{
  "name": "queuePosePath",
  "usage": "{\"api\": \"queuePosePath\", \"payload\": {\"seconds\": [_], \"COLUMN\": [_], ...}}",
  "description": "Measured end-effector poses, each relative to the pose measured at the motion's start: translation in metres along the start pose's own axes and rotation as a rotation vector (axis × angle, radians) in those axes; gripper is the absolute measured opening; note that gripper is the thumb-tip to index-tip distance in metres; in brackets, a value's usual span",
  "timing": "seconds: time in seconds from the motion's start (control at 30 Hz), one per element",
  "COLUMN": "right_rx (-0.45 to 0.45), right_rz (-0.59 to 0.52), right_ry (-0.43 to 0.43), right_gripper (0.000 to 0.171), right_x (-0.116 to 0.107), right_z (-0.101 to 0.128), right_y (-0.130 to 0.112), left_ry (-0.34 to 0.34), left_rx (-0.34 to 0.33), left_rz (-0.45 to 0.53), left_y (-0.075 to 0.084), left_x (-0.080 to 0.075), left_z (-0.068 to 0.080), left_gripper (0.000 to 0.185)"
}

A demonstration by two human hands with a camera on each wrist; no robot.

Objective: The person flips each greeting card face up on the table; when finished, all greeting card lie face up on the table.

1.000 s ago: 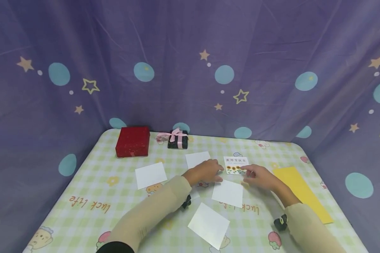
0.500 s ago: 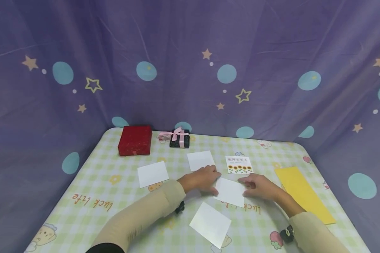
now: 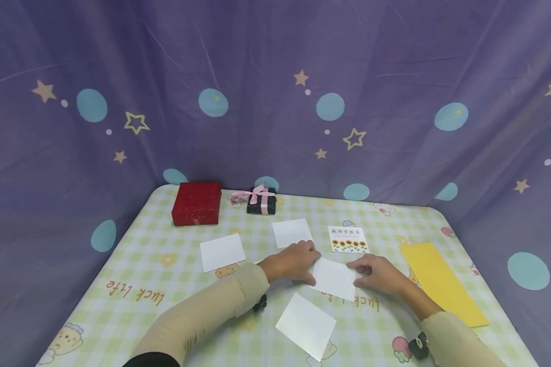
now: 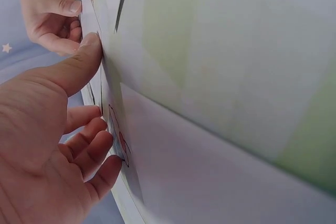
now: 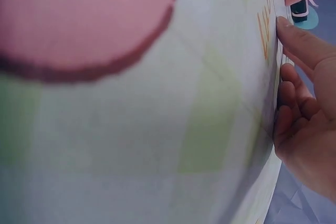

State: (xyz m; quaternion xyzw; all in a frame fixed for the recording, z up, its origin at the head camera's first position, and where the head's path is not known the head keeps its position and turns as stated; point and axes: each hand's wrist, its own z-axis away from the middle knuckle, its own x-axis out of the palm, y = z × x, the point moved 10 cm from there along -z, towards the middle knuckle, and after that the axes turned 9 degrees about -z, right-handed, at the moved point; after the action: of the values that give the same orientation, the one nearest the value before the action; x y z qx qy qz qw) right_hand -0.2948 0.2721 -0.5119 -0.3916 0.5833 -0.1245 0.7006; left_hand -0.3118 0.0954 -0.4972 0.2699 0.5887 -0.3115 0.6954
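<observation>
A square white card (image 3: 334, 279) lies flat on the table between my two hands. My left hand (image 3: 294, 262) touches its left edge, thumb and index finger spread apart; in the left wrist view the left hand (image 4: 50, 129) has its other fingers loosely bent. On the card's right side is my right hand (image 3: 377, 273), thumb and index fingertip at that edge. The right wrist view shows the right hand (image 5: 312, 103) with its lower fingers bent beside the table surface. Just behind sits a printed sunflower card (image 3: 348, 239).
More blank white cards lie around: one nearer me (image 3: 305, 326), one behind the left hand (image 3: 292, 233), one at left (image 3: 222, 253). A yellow sheet (image 3: 443, 285) is at right. A red box (image 3: 196, 204) and a ribboned black box (image 3: 261, 202) stand at the back.
Both hands have come back towards me from beside the sunflower card to the white card's edges; the right fingers have left the sunflower card. In the last half second they barely moved.
</observation>
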Motion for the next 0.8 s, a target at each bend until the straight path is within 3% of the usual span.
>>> {"api": "queuePosePath", "payload": {"seconds": [0.37, 0.53, 0.67, 0.8], "right_rx": [0.016, 0.036, 0.066, 0.124], "right_rz": [-0.026, -0.056, -0.159, -0.324], "right_ry": [-0.001, -0.014, -0.021, -0.024], "right_gripper": [0.047, 0.032, 0.01, 0.022], "right_x": [0.0, -0.006, -0.01, -0.011], "right_z": [-0.002, -0.003, -0.003, -0.001], "right_y": [-0.002, -0.001, 0.006, 0.016], "left_ry": [0.07, 0.127, 0.171, 0.258], "left_rx": [-0.016, -0.05, -0.077, -0.047], "left_rz": [0.001, 0.051, 0.14, 0.199], "left_y": [-0.001, -0.003, -0.009, -0.008], "left_x": [-0.006, -0.015, -0.022, -0.032], "left_z": [-0.003, -0.004, -0.003, -0.001], "left_gripper": [0.078, 0.078, 0.065, 0.045]}}
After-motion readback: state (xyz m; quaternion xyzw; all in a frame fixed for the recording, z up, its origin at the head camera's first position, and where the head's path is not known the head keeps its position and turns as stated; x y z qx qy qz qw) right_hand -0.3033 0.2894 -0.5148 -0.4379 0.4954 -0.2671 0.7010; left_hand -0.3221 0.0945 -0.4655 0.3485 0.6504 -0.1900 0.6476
